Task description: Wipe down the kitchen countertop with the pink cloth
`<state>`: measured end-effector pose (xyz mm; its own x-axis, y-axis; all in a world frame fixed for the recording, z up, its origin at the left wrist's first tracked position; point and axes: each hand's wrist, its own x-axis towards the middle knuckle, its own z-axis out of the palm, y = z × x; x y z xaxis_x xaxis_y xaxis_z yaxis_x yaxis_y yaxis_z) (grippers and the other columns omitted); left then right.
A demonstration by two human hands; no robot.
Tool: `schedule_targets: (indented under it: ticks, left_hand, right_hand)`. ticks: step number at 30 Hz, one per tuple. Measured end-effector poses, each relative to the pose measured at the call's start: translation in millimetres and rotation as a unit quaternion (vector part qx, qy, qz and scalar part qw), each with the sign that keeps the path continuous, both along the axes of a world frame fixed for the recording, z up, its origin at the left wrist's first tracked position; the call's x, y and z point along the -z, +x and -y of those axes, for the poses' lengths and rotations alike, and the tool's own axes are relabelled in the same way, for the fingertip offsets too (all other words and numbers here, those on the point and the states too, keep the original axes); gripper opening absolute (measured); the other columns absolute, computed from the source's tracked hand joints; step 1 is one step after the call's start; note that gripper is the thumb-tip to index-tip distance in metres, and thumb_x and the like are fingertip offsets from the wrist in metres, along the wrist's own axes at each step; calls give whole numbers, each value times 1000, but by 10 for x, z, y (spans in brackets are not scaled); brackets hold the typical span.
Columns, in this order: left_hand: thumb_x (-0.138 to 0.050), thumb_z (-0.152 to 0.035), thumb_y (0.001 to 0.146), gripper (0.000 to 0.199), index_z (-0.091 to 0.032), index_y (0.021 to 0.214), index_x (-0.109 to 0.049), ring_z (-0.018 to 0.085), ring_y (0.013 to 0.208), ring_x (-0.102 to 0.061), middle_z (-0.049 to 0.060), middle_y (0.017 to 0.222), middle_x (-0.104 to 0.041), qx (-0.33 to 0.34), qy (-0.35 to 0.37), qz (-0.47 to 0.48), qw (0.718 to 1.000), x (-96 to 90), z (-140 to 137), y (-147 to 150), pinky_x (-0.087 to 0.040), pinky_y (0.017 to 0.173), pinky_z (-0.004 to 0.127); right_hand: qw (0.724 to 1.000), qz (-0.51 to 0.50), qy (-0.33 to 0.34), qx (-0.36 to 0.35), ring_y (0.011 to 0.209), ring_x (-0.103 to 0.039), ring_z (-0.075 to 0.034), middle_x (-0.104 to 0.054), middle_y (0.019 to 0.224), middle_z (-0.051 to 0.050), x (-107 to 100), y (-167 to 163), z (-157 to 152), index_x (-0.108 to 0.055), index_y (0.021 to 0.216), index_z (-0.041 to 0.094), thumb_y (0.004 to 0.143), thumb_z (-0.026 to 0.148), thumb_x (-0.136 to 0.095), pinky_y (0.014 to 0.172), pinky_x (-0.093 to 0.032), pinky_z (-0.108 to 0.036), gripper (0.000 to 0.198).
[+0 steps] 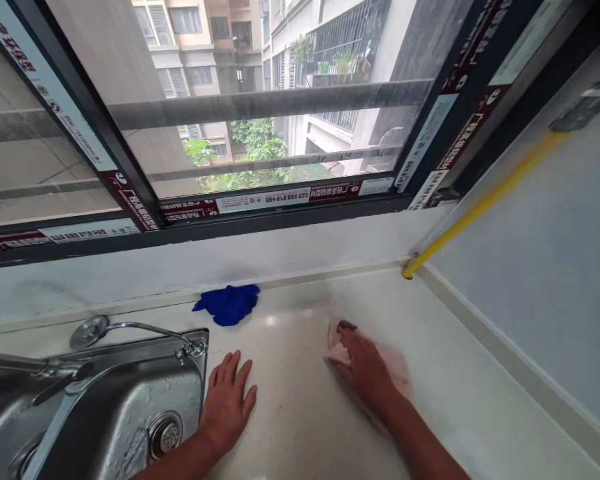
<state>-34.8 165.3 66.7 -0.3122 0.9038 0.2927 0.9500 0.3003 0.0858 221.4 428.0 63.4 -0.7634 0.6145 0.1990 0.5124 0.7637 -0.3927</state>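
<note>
Under my right hand [364,373] is a pink cloth [396,363], bunched at the fingers and pressed against the pale countertop [290,393]; the hand and cloth are slightly blurred. My left hand [227,403] rests flat on the counter beside the sink's right rim, fingers spread and nothing in them. A crumpled dark blue cloth [229,304] lies at the back of the counter, beyond my left hand and near the wall.
A steel double sink [145,377] with a faucet [55,368] and a thin metal spout [150,327] takes up the left side. At the back right corner a yellow pipe [480,210] rises along the wall. A dark-framed window [280,207] spans the back.
</note>
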Motion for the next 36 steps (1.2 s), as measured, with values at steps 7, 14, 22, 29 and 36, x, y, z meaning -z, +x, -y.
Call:
schedule_targets:
  ticks: [7,14,22,29,36]
  left_hand:
    - [-49,-38,95,44,-24,136,-57,31,138,-42,13,148,-51,-7,0,10,1000,1,0,17,-39,108,49]
    - [-49,-36,96,42,-24,135,-57,30,137,-44,13,146,-52,-8,2,1,1000,-19,-9,34,-41,106,48]
    - [-49,-38,96,44,-23,137,-56,31,139,-42,14,148,-50,-2,-12,4,1000,-26,2,21,-40,106,49]
    - [-49,-36,95,42,-22,135,-58,31,138,-43,14,147,-51,-4,-6,2,1000,-56,0,36,-40,106,49]
    - [-50,-37,96,43,-23,136,-57,31,137,-44,14,146,-52,-5,-2,-4,1000,-48,-11,45,-41,106,48]
  right_hand:
    - [993,55,-12,108,137,-40,-33,-48,145,-20,-172,-538,-925,-48,139,9,87,38,-50,113,-29,-51,60]
    - [998,69,0,-2,133,-44,-28,-53,143,-12,-172,-373,-193,-50,139,13,77,29,-57,112,-30,-43,65]
    - [994,96,55,23,129,-42,-34,-52,144,-13,-150,-280,44,-52,139,13,80,31,-57,103,-33,-49,62]
    - [983,125,36,130,122,-44,-37,-57,136,-17,-423,-698,-702,-54,137,8,89,37,-50,97,-34,-50,56]
    - [980,186,75,0,127,-41,-36,-47,148,-11,-196,-208,76,-52,142,17,84,34,-56,101,-32,-48,60]
